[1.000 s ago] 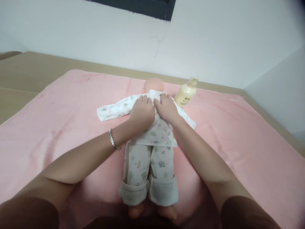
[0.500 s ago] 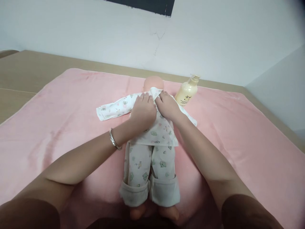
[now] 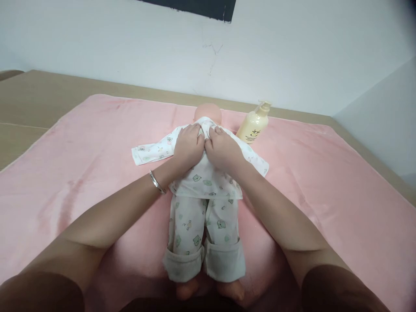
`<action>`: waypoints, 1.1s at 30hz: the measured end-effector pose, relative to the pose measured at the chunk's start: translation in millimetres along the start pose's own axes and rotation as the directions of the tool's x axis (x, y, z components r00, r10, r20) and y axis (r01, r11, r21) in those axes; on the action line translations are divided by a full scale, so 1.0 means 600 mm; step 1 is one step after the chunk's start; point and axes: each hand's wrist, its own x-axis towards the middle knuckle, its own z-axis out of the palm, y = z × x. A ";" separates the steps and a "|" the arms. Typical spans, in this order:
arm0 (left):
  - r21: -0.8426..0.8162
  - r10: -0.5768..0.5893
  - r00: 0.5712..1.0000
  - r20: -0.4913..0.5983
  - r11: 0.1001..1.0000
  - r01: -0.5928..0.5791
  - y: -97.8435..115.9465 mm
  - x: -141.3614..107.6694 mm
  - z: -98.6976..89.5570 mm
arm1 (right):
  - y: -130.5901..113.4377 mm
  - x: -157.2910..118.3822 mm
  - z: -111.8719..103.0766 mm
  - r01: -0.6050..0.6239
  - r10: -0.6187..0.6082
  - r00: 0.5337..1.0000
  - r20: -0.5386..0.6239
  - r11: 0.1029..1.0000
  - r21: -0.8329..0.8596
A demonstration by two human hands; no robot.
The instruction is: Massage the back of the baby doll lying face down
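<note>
A baby doll [image 3: 208,112] lies on its back with its feet towards me. It wears a white printed baby shirt [image 3: 208,184] and matching trousers [image 3: 222,223] with rolled-up cuffs. My left hand [image 3: 189,145] is closed on the shirt's upper front, just below the collar. Beside it, my right hand [image 3: 223,149] pinches the same cloth, its thumb near the left thumb. The fabric between them is gathered, and the fingertips are partly hidden. The shirt's collar covers the lower part of the doll's head. Both sleeves stretch out sideways.
A pale yellow pump bottle [image 3: 255,125] stands beyond the doll's right-hand sleeve. Under everything lies a pink blanket [image 3: 97,164] on a wooden table [image 3: 61,84]. A white wall [image 3: 130,52] rises behind the table.
My left hand has shifted slightly left, and my right hand has slid left and a little nearer me. Both now sit side by side at the shirt's upper middle.
</note>
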 end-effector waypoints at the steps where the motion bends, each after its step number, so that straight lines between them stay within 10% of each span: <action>1: -0.009 -0.005 1.000 -0.019 1.000 0.005 -0.002 -0.003 0.005 | 0.009 0.010 0.002 -0.027 0.027 1.000 0.000 0.998 0.049; 26: -0.222 -0.190 0.971 -0.143 0.962 0.156 -0.009 -0.019 0.011 | 0.008 0.012 -0.010 -0.015 0.038 0.989 -0.142 0.987 0.160; 33: -0.181 -0.189 0.971 -0.148 0.970 0.161 -0.009 -0.018 0.012 | 0.007 0.014 -0.023 0.026 -0.040 0.991 0.125 0.994 0.110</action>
